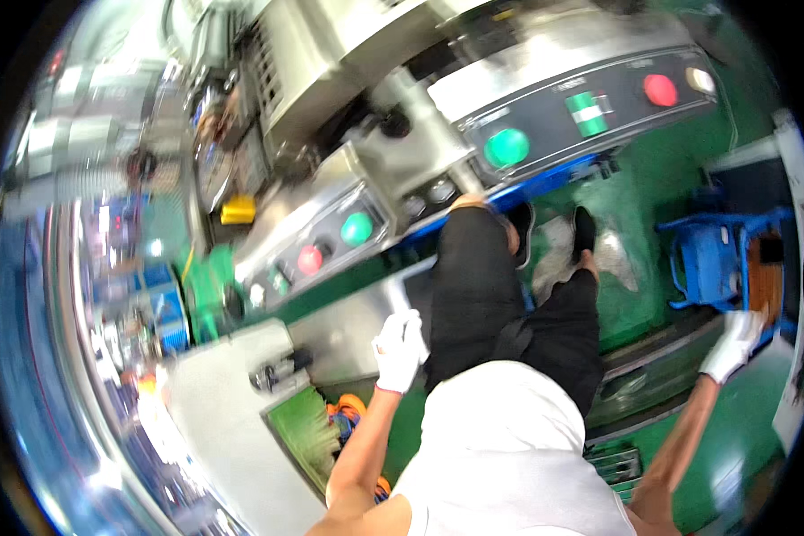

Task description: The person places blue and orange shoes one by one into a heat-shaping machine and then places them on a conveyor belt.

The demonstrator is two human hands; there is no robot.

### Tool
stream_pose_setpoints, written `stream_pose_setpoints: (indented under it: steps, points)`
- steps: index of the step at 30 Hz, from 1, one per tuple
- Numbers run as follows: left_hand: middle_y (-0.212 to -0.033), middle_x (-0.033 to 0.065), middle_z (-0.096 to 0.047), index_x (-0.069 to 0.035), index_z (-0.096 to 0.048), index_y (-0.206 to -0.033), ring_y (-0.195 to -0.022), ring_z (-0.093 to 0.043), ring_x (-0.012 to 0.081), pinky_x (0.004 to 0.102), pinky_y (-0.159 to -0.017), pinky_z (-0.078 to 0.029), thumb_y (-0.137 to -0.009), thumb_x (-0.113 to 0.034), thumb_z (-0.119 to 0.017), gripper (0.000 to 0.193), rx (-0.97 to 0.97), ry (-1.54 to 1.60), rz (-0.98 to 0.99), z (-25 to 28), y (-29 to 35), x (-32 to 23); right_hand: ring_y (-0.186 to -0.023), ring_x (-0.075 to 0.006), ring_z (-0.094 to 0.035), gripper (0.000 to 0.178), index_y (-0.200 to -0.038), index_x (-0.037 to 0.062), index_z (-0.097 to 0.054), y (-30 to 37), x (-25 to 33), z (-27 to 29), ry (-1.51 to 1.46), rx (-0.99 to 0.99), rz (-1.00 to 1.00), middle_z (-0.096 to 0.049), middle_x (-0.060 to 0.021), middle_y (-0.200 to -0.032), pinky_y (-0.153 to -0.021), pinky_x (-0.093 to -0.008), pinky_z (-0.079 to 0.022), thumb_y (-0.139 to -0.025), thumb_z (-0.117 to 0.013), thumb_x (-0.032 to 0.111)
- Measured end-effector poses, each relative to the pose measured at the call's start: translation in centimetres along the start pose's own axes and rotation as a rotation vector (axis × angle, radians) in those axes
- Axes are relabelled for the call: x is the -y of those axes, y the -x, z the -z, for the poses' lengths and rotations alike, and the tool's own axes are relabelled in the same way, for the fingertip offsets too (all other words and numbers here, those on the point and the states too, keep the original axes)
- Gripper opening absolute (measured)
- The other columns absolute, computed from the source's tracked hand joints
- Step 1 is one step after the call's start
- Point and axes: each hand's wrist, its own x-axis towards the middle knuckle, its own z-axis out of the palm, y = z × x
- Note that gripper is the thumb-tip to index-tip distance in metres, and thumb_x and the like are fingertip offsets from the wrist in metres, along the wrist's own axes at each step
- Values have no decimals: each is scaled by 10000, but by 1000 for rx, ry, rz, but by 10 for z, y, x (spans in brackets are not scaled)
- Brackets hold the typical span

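My left hand (pixel 400 350), in a white glove, is beside my thigh in front of the machine. Its fingers look curled closed, and a blurred pale streak (pixel 396 295) rises above them; what they hold, if anything, I cannot make out. Well out to the right is my right hand (pixel 731 348), also gloved in white. It is close to the brown board (pixel 765 281) of a blue-framed stool (pixel 701 259). Motion smears its fingers, and whether they touch the board I cannot tell.
Ahead stands a metal machine with two control panels. The right panel (pixel 545 129) bears a green button (pixel 506 148) and a red button (pixel 660 90); the left panel (pixel 330 241) has similar ones. A pale cabinet (pixel 232 420) is at left, and orange-and-blue shoes (pixel 347 415) lie near it.
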Motion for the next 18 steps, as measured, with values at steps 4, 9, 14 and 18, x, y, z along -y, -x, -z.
stream_pose_setpoints:
  steps: [4,9,14,18]
  points:
    - [-1171,189,-751,-49,-754,-1134,-1052,-722,377,455,-957,-548,-1038,-329,-590,338,-94,-206,400,55,77,147,-1284,-245,-599,587,-1543,-11,-454,172,14,-136,-255,578,-327,-582,-174,-1432,-1050,-366,-549,-1041,-690,182]
    - [-1031,187,-753,-84,-720,-1067,-973,-713,399,524,-894,-538,-1036,-414,-583,359,-525,-483,853,95,253,324,-1360,-250,-586,574,-1577,42,-443,217,112,-186,65,1146,150,-539,-152,-1540,-1120,-366,-478,-1048,-655,112]
    - [-1036,169,-730,4,-607,-1278,-881,-720,311,409,-620,-569,-1017,-543,-628,606,-750,215,1222,97,282,363,-1349,-245,-586,540,-1563,31,-459,208,157,-218,122,1253,217,-528,-144,-1549,-1126,-376,-473,-1058,-633,112]
    - [-1264,235,-670,6,-620,-1328,-1054,-694,424,514,-839,-569,-1028,-562,-585,643,-778,-283,1180,37,248,355,-1321,-221,-605,508,-1535,21,-500,263,226,-237,155,1427,411,-589,-142,-1486,-1116,-363,-478,-1054,-634,112]
